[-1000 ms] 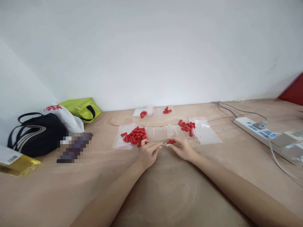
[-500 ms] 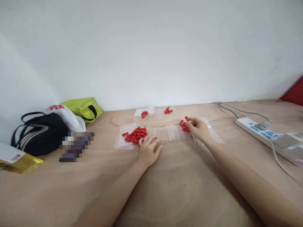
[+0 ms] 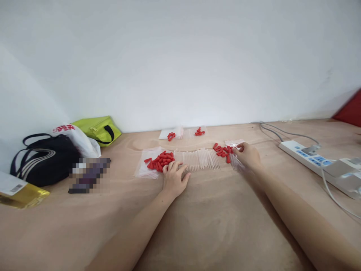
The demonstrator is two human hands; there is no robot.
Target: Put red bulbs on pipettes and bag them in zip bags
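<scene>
My left hand [image 3: 175, 178] lies on the table with its fingers apart, its fingertips at the edge of a large pile of red pieces [image 3: 160, 161] on clear plastic bags [image 3: 141, 170]. Beside it a row of thin clear sticks [image 3: 197, 159] spreads across the middle. My right hand [image 3: 248, 156] is at the right, over another clear bag [image 3: 236, 164]. Its thumb and fingers are pinched together next to a smaller group of red pieces [image 3: 222, 150]; what they hold is too small to make out.
Two small groups of red pieces [image 3: 171, 136] [image 3: 199, 131] lie on bags near the wall. A black bag [image 3: 47, 160], green bag [image 3: 97, 130] and yellow package [image 3: 25, 194] stand left. A white power strip [image 3: 316, 162] with cables lies right.
My right hand has moved right, from above the smaller red group to the bag beside it. The red piece seen at its fingertips no longer shows there. My left hand has hardly moved.
</scene>
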